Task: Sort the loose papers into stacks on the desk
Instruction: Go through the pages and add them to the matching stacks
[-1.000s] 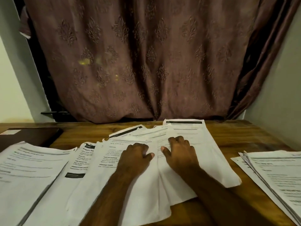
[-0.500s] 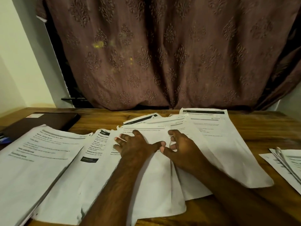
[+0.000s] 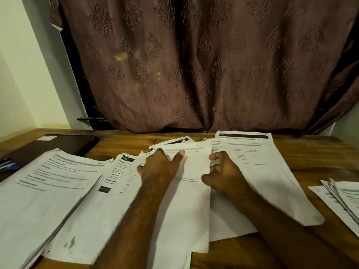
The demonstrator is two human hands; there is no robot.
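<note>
Both hands worked the fanned loose papers [image 3: 196, 191] at desk [image 3: 310, 158] centre: left hand [image 3: 161, 167] flat, right hand [image 3: 223, 171] pinching the top sheet's three-o'clock edge; neighbouring sheets could drag along.

I read this location as a home study or home office corner. Evidence follows. The counter [image 3: 124, 138] is varnished wood, pushed against a wall. At 12 o'clock, a brown embossed curtain [image 3: 194, 65] hangs down to the counter's far edge, a domestic furnishing. At 10 o'clock, a plain painted wall [image 3: 21, 74] meets a pale window frame [image 3: 56, 74]. At 9 o'clock, a dark closed laptop or folder [image 3: 64, 146] lies flat; I cannot tell which. Printed papers [image 3: 262, 171] cover the counter from 9 to 3 o'clock, with a stack at left [image 3: 38, 191] and another stack at right [image 3: 342, 197]. Lighting is dim and warm.
</note>
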